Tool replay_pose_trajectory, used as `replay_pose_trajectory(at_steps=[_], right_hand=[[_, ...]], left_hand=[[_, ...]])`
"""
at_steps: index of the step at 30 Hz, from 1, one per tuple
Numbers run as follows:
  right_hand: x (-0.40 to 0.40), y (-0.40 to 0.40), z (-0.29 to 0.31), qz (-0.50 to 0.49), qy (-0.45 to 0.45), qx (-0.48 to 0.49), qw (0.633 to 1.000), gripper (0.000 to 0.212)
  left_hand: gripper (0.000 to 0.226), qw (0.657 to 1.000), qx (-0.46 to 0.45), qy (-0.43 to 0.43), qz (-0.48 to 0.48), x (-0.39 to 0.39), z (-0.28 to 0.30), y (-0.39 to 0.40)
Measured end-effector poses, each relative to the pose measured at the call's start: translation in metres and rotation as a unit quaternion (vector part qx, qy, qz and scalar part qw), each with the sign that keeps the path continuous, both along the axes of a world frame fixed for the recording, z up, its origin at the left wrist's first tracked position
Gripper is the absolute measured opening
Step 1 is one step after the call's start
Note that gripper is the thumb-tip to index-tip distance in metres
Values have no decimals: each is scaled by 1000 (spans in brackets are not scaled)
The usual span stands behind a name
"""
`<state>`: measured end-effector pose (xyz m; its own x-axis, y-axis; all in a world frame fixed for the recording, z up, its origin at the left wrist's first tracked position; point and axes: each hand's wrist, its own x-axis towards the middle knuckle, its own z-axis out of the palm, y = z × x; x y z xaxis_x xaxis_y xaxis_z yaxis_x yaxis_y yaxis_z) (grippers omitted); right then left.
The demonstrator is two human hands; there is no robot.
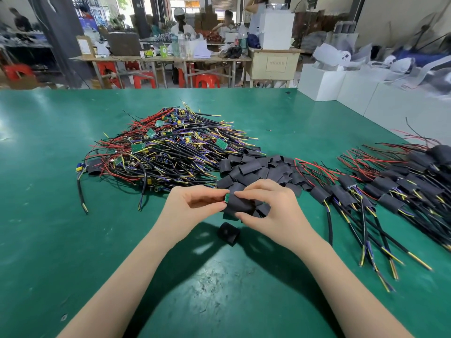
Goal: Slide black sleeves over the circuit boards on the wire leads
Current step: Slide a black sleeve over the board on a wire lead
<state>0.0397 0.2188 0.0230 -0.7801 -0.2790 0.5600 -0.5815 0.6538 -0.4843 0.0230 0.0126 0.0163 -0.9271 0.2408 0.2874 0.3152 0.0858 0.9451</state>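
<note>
My left hand [195, 204] pinches a small green circuit board [227, 198] by its left edge. My right hand [266, 203] grips a black sleeve [240, 204] between thumb and fingers, and the sleeve's open end sits against the board. Only a sliver of the board shows outside the sleeve. The board's wires are hidden behind my hands. A spare black sleeve [228, 232] lies on the green table [61, 228] just below my hands.
A tangled heap of bare wire leads with green boards [166, 147] lies at centre left. Loose black sleeves [258, 169] are piled behind my hands. Several sleeved leads [380, 191] lie in a row at right. White boxes [341, 86] stand past the far right edge.
</note>
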Motion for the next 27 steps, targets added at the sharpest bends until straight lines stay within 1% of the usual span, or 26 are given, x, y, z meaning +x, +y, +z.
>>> replay_pose_trajectory(at_steps=[2,6,10,13,16,18,22,25,27], right_hand=[[0,-1,0,-1,-8,-14,1000,34],[-1,-4,-1,-7,-4,-17,1000,34],[0,-7,-4,10,26,26,999,35],[1,-7,-5,8,44,56,997,34],[2,-6,-3,4,24,20,999,32],[3,-3,0,-1,15,3,1000,31],[0,10,8,-30,10,-16,999,26],[-3,28,17,-72,4,-68,995,27],[-5,44,23,-123,12,-111,986,28]], left_hand=[[28,1000,-8,9,-2,-1,1,-1],[17,1000,-14,-2,6,-4,4,-7],[20,998,-31,-60,-1,-4,2,-10],[18,996,-32,-82,-4,-5,1,-9],[17,997,-28,-75,-5,-6,2,-10],[16,998,-33,-48,5,-6,4,-9],[18,997,-23,8,67,-8,6,-12],[16,994,-3,21,107,-11,8,-19],[16,993,-1,23,117,-12,9,-21]])
